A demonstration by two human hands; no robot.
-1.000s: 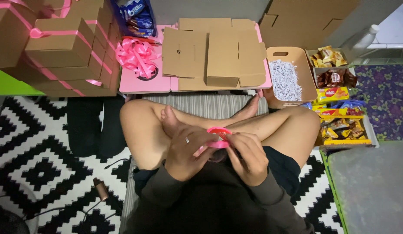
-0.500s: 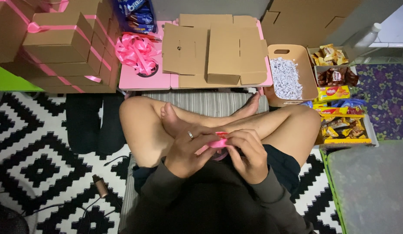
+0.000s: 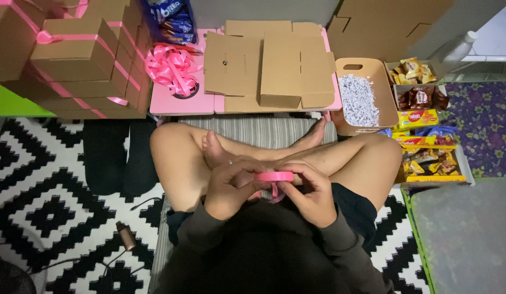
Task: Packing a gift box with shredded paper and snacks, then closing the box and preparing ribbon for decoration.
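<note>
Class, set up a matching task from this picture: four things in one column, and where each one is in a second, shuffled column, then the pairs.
Things:
1. pink ribbon roll
2. pink bow
3. white paper shreds
4. flat cardboard box

Places:
A. in the open tan tray
B. between both hands
C. middle of the pink table
D. left end of the pink table

Pairs: 1-B, 2-D, 3-A, 4-C

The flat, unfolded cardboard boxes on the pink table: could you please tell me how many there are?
2: a left flat box and a right flat box, overlapping side by side on the pink table. More may lie hidden underneath.
</note>
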